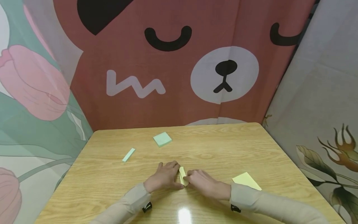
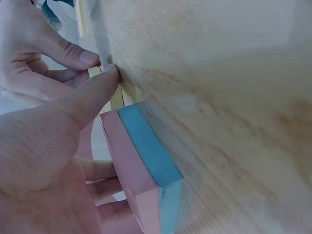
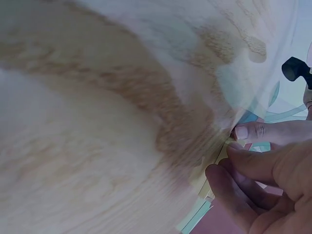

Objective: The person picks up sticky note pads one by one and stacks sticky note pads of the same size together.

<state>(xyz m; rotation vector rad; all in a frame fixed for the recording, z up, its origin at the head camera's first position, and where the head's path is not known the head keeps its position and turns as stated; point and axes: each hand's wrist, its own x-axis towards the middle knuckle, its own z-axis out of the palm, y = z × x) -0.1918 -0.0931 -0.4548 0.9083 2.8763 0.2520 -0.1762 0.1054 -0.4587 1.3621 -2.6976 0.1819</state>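
Glossy wooden table (image 1: 223,149) under one folded yellow strip (image 1: 182,173); behind the strip, one bear curtain (image 1: 173,67); to its sides, two flowered curtains (image 1: 316,93). At the strip, two hands: on its right, the right hand (image 1: 204,183), pinching it between thumb and fingers; on its left, the left hand (image 1: 165,176), loosely spread, thumb tip at its near end. Near the strip, beside the left fingers, one pink-and-blue block (image 2: 144,163) (whether gripped, cannot tell). Beyond and leftward, one green pad (image 1: 162,138), one pale green slip (image 1: 128,155); rightward, one yellow sheet (image 1: 246,180).
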